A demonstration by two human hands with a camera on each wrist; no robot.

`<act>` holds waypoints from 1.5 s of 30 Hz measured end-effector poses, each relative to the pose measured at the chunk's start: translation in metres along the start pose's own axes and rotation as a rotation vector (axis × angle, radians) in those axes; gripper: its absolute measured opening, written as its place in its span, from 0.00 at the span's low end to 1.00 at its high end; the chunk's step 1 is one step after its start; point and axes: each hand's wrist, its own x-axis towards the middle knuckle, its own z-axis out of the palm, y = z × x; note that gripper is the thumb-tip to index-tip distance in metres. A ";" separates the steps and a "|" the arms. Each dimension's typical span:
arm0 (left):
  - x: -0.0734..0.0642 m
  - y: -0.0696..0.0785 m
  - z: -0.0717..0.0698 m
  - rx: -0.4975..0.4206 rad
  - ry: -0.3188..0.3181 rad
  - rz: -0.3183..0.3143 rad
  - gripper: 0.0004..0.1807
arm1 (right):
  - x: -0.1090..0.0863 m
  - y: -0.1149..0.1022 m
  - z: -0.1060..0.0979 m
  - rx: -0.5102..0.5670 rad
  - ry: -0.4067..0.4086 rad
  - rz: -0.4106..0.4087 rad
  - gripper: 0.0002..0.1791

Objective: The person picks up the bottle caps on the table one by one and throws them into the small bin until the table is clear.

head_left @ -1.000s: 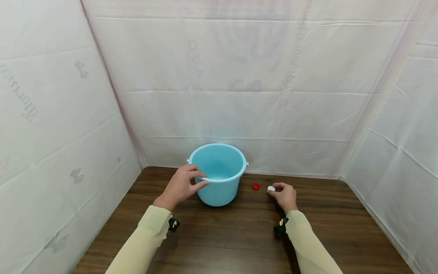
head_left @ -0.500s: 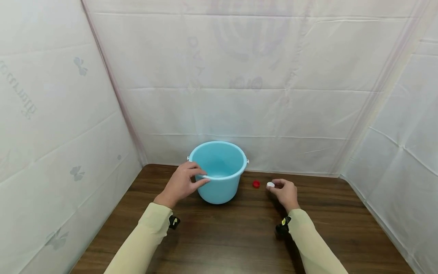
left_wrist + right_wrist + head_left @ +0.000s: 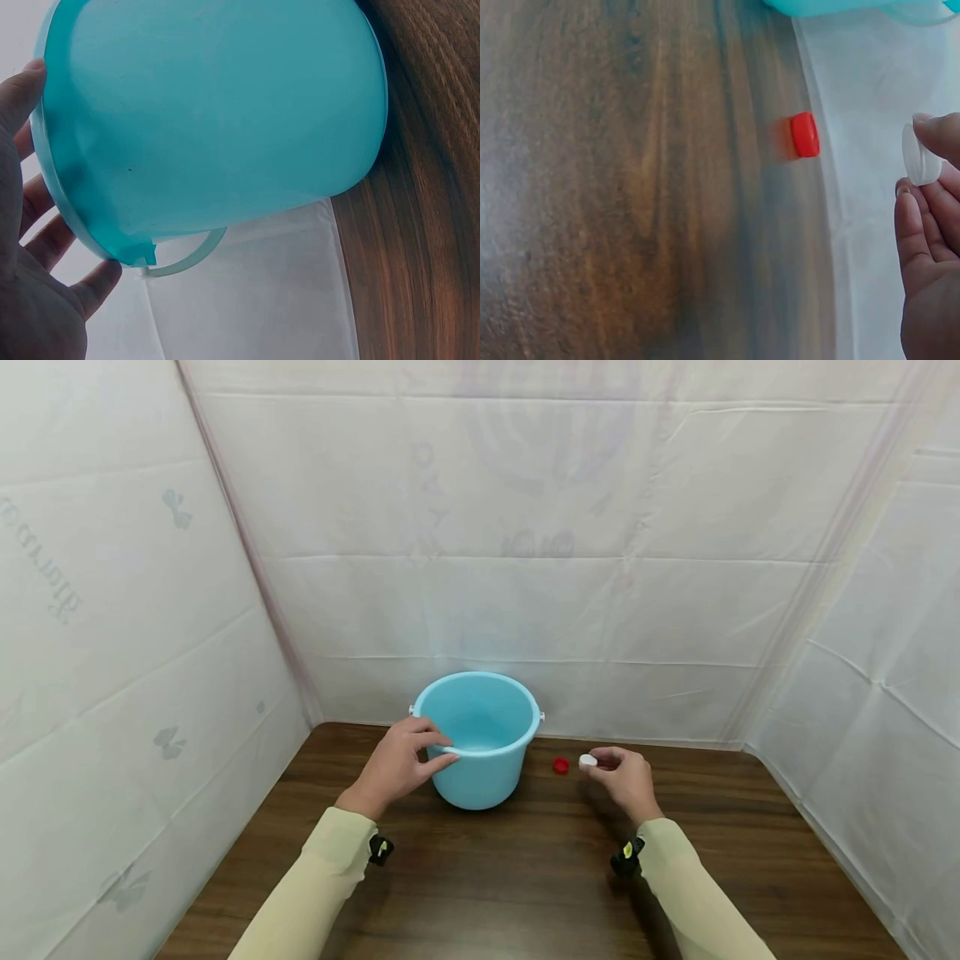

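Note:
A light blue bucket stands upright on the table near the back wall. My left hand holds its near-left rim, thumb outside and fingers over the edge; the left wrist view shows the thumb and fingers spread along the rim of the bucket. To the right, my right hand pinches a white bottle cap between thumb and fingers. In the right wrist view this white cap is raised off the wood and tilted. A red bottle cap lies on the table between bucket and right hand.
The dark wooden table reaches back to a white sheet wall, with more sheets along both sides. A pale bucket handle hangs behind the bucket in the left wrist view.
My right hand has lifted the white cap off the table and shifted it slightly left and back, tilting it. My left hand stays on the bucket rim; the red cap has not moved.

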 end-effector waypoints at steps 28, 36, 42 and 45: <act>0.000 -0.001 0.001 -0.004 -0.005 -0.020 0.10 | -0.008 -0.055 -0.003 0.012 -0.044 -0.103 0.20; -0.001 -0.001 0.001 0.004 -0.002 -0.017 0.10 | -0.010 -0.072 -0.005 0.071 -0.063 -0.118 0.20; -0.001 0.000 0.001 0.005 0.000 -0.018 0.10 | -0.010 -0.083 -0.006 0.095 -0.058 -0.167 0.20; -0.001 0.000 0.000 0.003 0.003 -0.017 0.10 | -0.009 -0.087 -0.006 0.107 -0.057 -0.177 0.21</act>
